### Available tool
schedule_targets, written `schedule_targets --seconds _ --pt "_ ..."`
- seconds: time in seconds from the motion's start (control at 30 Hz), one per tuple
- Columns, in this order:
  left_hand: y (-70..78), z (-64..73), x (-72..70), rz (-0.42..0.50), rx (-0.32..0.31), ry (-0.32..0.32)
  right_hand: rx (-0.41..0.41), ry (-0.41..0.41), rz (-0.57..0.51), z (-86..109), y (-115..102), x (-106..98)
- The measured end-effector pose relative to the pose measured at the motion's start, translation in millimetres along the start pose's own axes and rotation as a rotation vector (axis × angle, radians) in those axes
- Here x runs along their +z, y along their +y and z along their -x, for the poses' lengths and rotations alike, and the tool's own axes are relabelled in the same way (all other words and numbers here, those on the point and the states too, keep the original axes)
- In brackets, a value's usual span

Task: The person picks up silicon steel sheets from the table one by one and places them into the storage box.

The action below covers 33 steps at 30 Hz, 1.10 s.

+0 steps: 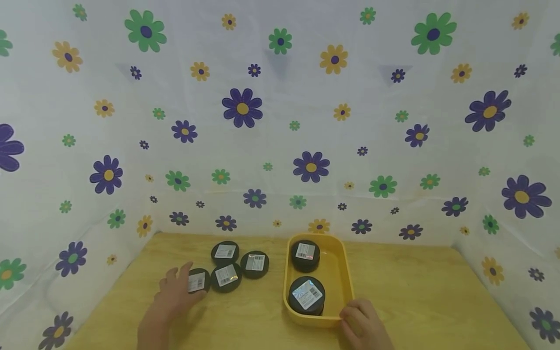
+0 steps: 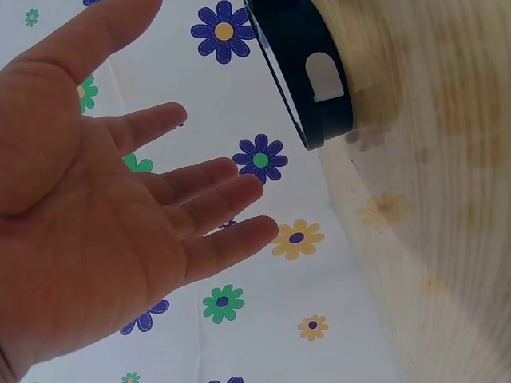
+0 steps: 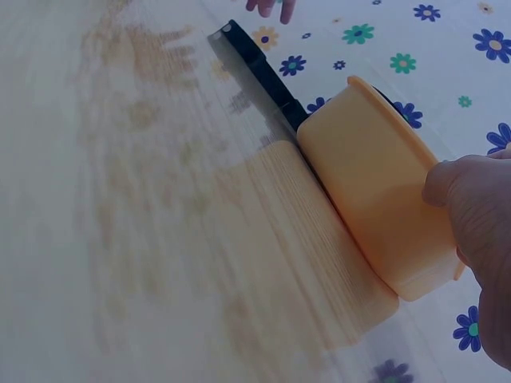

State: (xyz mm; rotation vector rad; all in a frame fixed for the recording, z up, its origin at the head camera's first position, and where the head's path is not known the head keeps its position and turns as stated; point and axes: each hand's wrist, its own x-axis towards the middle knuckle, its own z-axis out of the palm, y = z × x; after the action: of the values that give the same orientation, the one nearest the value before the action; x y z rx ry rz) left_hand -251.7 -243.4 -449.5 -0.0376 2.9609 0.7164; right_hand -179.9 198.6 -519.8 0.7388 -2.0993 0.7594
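At the left of the table, my left hand is spread beside the leftmost round black container, which has a pale label on top. The left wrist view shows the fingers extended and apart, with a black container beyond the fingertips. More black containers lie close by: one at the back, one in front and one to the right. My right hand pinches the near right corner of a yellow tray. Inside its left side, black containers stand at the back and front.
A light wooden table carries everything. White cloth with printed flowers rises behind the table and along both sides. The tray stands right of the loose containers, with a strip of table between them.
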Motion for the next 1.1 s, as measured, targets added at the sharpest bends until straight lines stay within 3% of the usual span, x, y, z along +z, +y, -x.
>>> schedule_targets --seconds 0.2,0.47,0.73,1.1 --pt "3.0 3.5 -1.1 -0.007 0.008 -0.009 0.005 0.021 0.014 2.9 -1.2 -0.2" --pt "6.5 1.6 -3.6 0.012 -0.005 -0.034 0.063 -0.035 0.022 0.2 -2.7 -5.3" --pt "3.2 -2.1 -0.6 -0.008 -0.001 -0.052 0.041 0.007 0.017 -2.3 -1.7 -3.5" --pt "1.3 3.4 6.9 0.0 -0.04 -0.137 0.059 -0.029 -0.004 0.2 -6.1 -5.4"
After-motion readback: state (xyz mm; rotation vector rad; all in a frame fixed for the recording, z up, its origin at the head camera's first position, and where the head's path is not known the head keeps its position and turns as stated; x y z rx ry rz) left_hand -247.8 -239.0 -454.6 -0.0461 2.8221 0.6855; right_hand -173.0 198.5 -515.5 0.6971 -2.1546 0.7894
